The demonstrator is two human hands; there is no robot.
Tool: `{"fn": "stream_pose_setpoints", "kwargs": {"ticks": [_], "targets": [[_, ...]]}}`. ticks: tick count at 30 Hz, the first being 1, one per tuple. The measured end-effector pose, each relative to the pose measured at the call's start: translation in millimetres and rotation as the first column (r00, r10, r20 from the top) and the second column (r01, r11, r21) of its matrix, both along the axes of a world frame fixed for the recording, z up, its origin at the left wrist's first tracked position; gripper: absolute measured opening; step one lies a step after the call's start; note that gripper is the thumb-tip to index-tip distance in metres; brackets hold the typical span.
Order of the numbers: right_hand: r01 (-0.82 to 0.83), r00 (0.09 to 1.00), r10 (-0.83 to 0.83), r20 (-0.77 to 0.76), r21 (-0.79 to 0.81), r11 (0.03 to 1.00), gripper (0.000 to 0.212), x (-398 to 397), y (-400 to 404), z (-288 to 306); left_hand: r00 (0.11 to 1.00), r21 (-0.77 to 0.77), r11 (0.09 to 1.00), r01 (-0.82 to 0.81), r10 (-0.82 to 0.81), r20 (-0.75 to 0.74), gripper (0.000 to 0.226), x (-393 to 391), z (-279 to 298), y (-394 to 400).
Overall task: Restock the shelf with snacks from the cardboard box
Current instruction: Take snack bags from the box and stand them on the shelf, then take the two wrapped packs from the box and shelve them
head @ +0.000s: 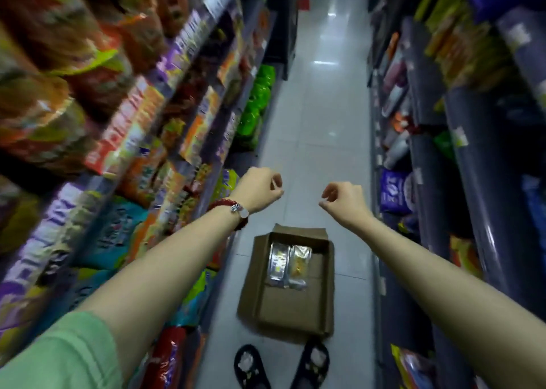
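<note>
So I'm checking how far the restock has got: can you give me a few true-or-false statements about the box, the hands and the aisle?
1. The open brown cardboard box sits on the pale tiled floor. True.
2. The box is packed full to the top. False: only two shiny foil snack packets lie at its far end, the rest shows bare cardboard.
3. The left hand holds a packet. False: it holds nothing, fingers loosely curled.
4. The right hand is also holding nothing. True.
5. A red bead bracelet is on the left wrist. True.
</note>
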State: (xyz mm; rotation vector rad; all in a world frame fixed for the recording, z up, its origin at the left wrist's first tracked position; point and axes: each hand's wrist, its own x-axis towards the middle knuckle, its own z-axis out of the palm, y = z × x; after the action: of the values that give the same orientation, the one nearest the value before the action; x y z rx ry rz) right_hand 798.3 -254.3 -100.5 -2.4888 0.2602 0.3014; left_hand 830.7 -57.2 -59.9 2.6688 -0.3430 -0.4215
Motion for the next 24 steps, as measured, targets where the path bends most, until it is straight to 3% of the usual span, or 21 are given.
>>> {"fn": "stream_pose_setpoints", "kwargs": {"ticks": [12,24], "targets": [[0.099,0.976,-0.086,-0.2,0.056,0.993,0.012,-9.3,-25.9,-266.3,0.959,0.055,0.996,-0.074,0.087,-0.269,0.018,1.8,-289.0,-14.5],[0.213,0.935,-0.155,-0.319,0.156,0.965,0.013,-21.1,-10.9,-535.9,0.856,0.052,0.972,-0.23,0.228,-0.464,0.039,-20.7,-571.5,-12.1]]}}
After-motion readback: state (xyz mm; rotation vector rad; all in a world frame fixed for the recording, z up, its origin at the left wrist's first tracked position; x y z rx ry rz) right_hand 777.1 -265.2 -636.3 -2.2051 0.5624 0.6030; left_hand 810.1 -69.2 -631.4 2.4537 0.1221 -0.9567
